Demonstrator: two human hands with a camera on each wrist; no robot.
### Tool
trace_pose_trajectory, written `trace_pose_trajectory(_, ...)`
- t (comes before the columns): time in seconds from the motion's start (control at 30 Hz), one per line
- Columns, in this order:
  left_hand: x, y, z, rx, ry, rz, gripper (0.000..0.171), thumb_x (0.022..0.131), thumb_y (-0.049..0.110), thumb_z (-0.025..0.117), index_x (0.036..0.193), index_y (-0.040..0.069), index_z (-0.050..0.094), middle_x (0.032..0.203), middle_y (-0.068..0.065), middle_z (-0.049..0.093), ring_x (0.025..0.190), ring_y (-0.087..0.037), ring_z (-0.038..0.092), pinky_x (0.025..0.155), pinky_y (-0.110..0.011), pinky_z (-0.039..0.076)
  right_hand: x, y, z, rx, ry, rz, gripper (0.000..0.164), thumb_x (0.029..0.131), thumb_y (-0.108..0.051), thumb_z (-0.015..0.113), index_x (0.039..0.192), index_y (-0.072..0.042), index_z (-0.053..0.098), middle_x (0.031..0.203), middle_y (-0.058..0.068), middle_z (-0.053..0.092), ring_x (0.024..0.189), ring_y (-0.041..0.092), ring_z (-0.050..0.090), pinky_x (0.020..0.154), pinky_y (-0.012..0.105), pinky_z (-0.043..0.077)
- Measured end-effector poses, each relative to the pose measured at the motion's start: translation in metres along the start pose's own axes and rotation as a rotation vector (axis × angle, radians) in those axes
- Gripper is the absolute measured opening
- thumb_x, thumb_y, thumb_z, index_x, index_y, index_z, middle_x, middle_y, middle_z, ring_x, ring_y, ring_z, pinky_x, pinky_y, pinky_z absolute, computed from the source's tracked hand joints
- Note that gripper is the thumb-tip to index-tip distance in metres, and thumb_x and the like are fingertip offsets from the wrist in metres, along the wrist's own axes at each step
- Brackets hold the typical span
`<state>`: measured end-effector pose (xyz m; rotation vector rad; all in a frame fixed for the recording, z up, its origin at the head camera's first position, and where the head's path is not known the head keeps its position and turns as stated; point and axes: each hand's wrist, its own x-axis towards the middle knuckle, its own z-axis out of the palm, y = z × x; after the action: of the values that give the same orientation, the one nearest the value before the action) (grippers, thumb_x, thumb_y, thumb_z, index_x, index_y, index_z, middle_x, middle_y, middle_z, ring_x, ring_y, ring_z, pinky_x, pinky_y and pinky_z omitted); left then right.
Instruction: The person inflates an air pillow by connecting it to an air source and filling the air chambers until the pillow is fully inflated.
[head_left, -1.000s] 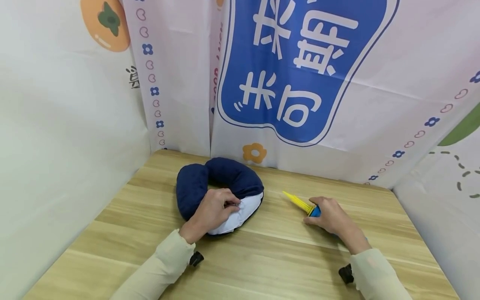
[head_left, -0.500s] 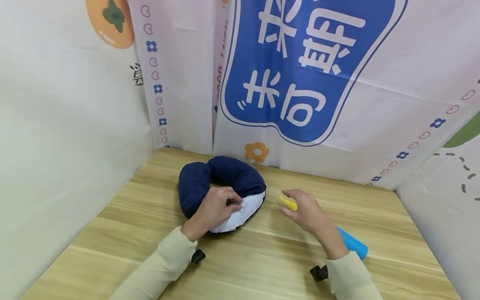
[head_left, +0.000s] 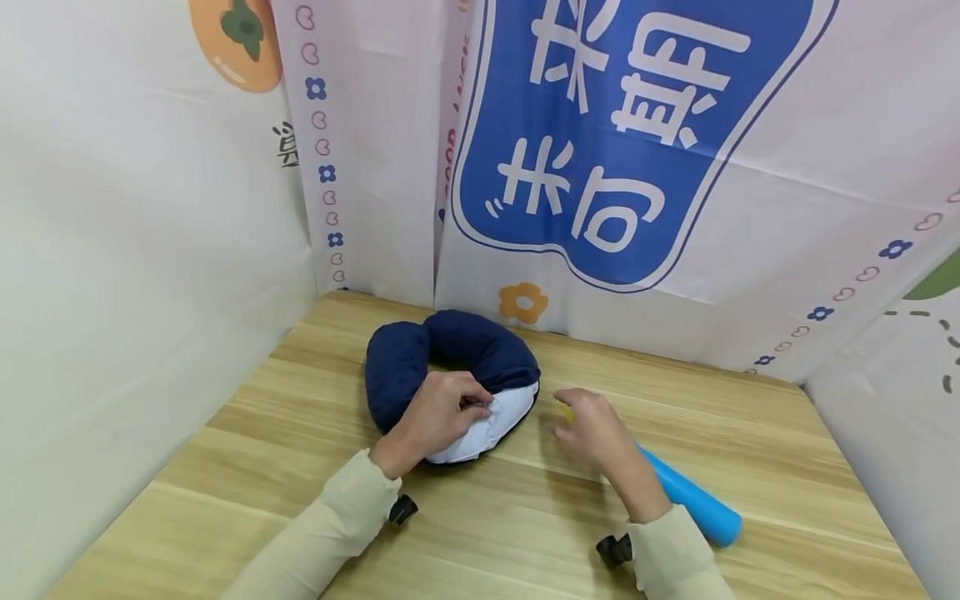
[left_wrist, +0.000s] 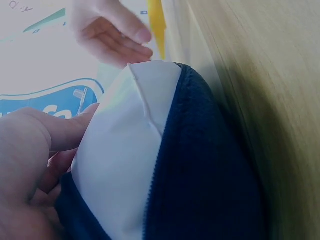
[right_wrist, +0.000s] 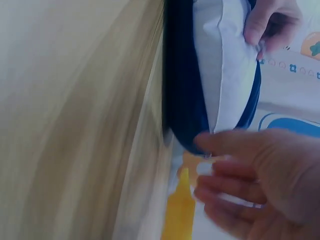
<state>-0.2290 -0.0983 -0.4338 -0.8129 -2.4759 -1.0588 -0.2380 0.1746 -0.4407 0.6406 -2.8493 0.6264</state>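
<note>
A navy U-shaped neck pillow (head_left: 487,343) lies on the table, its cover parted along a zipper to bare the white inner lining (head_left: 498,421). At that opening my left hand (head_left: 435,412) pinches the pillow's edge between thumb and fingers. Just right of the pillow, my right hand (head_left: 596,429) hovers with fingers spread and bent loosely, holding nothing. In the right wrist view its thumb comes close to the pillow's zipper end (right_wrist: 209,156); contact cannot be told. A yellow pointed piece (right_wrist: 179,212) is mostly hidden by the right hand in the head view.
A blue tube (head_left: 697,504) lies on the wooden table (head_left: 480,533) beneath and beside the right forearm, apparently in line with the yellow piece. Printed white cloth (head_left: 375,167) hangs along the back and sides of the table.
My right hand has let go of the blue tube with the yellow tip and moved left to the pillow's end. My left hand keeps its pinch on the pillow.
</note>
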Motion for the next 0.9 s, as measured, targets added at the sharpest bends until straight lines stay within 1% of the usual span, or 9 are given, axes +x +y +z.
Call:
trace_pose_trajectory(0.1, 0.000, 0.000, 0.001, 0.004, -0.001, 0.001, 0.012, 0.085, 0.006, 0.088, 0.096, 0.010, 0.084, 0.089, 0.001, 0.077, 0.079, -0.007, 0.071, 0.070, -0.017, 0.056, -0.005, 0.009, -0.004, -0.067, -0.019, 0.072, 0.046, 0.087, -0.004, 0.083, 0.128, 0.011, 0.068, 0.127, 0.029, 0.071, 0.116, 0.043, 0.071, 0.099, 0.052, 0.060)
trace_pose_trajectory(0.2, 0.001, 0.000, 0.000, 0.010, 0.000, 0.006, 0.012, 0.085, 0.006, 0.088, 0.096, 0.011, 0.084, 0.089, 0.002, 0.077, 0.079, -0.007, 0.071, 0.070, -0.018, 0.056, -0.010, 0.018, -0.005, -0.090, -0.037, 0.111, 0.038, 0.087, -0.001, 0.081, 0.122, 0.010, 0.072, 0.120, 0.028, 0.074, 0.105, 0.039, 0.075, 0.089, 0.048, 0.064)
trace_pose_trajectory(0.33, 0.001, -0.001, 0.000, 0.015, 0.005, 0.010, 0.013, 0.084, 0.006, 0.088, 0.096, 0.011, 0.084, 0.089, 0.001, 0.077, 0.080, -0.008, 0.072, 0.071, -0.019, 0.057, -0.011, 0.029, -0.003, -0.071, -0.052, 0.109, 0.026, 0.090, 0.001, 0.079, 0.115, 0.008, 0.076, 0.109, 0.024, 0.078, 0.097, 0.034, 0.077, 0.081, 0.044, 0.065)
trace_pose_trajectory(0.43, 0.001, -0.002, 0.000, 0.016, 0.007, 0.007, 0.012, 0.085, 0.006, 0.088, 0.096, 0.010, 0.085, 0.089, 0.001, 0.077, 0.080, -0.008, 0.072, 0.071, -0.019, 0.057, -0.009, 0.035, -0.002, -0.067, -0.054, 0.095, 0.023, 0.091, 0.002, 0.078, 0.113, 0.007, 0.076, 0.107, 0.023, 0.078, 0.095, 0.034, 0.077, 0.079, 0.043, 0.065)
trace_pose_trajectory(0.57, 0.000, -0.002, 0.000, 0.018, 0.011, -0.002, 0.012, 0.085, 0.006, 0.088, 0.095, 0.010, 0.085, 0.088, 0.001, 0.077, 0.079, -0.009, 0.072, 0.071, -0.019, 0.057, -0.003, 0.044, -0.004, -0.082, -0.071, 0.068, 0.025, 0.092, 0.004, 0.077, 0.117, 0.007, 0.074, 0.109, 0.024, 0.077, 0.099, 0.037, 0.075, 0.082, 0.044, 0.064)
trace_pose_trajectory(0.7, 0.000, -0.001, -0.001, 0.004, 0.005, -0.004, 0.012, 0.085, 0.006, 0.088, 0.095, 0.010, 0.085, 0.089, 0.000, 0.077, 0.079, -0.009, 0.072, 0.071, -0.018, 0.057, 0.004, 0.053, -0.006, -0.111, -0.084, 0.056, 0.028, 0.093, 0.005, 0.076, 0.121, 0.007, 0.074, 0.113, 0.024, 0.077, 0.105, 0.039, 0.075, 0.087, 0.049, 0.063)
trace_pose_trajectory(0.9, 0.001, -0.001, -0.002, -0.012, 0.004, -0.003, 0.012, 0.085, 0.005, 0.088, 0.095, 0.010, 0.085, 0.089, 0.001, 0.077, 0.079, -0.008, 0.071, 0.070, -0.018, 0.057, 0.007, 0.058, -0.009, -0.106, -0.108, 0.070, 0.032, 0.094, 0.004, 0.075, 0.125, 0.007, 0.073, 0.120, 0.025, 0.076, 0.112, 0.041, 0.074, 0.092, 0.052, 0.062)
